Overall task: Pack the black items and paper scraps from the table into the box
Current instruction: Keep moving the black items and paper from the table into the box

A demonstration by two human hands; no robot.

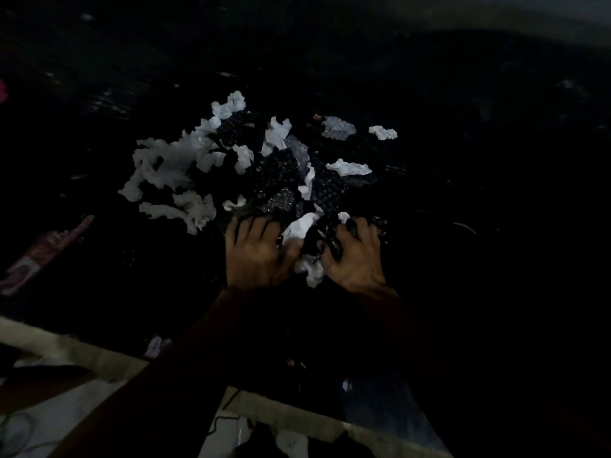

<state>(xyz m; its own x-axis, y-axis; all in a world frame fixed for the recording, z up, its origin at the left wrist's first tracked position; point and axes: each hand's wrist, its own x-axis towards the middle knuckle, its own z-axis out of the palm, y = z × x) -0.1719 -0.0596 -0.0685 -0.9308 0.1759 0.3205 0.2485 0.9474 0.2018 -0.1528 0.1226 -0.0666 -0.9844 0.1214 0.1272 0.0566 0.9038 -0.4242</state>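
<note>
White paper scraps (pixel 165 166), greyish in shadow. Glossy black items (pixel 277 173), dotted bubble pattern, small glints. Black counter (pixel 463 160), faint sheen. Pink-and-white packet (pixel 43 252) at left, print blurred. Bright pink object (pixel 2 90) at left edge. Dark reddish-brown sleeves (pixel 165 375).

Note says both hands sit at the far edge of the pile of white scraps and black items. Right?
No. In the head view the left hand and right hand sit at the near edge of the pile of white scraps and black items.
</note>
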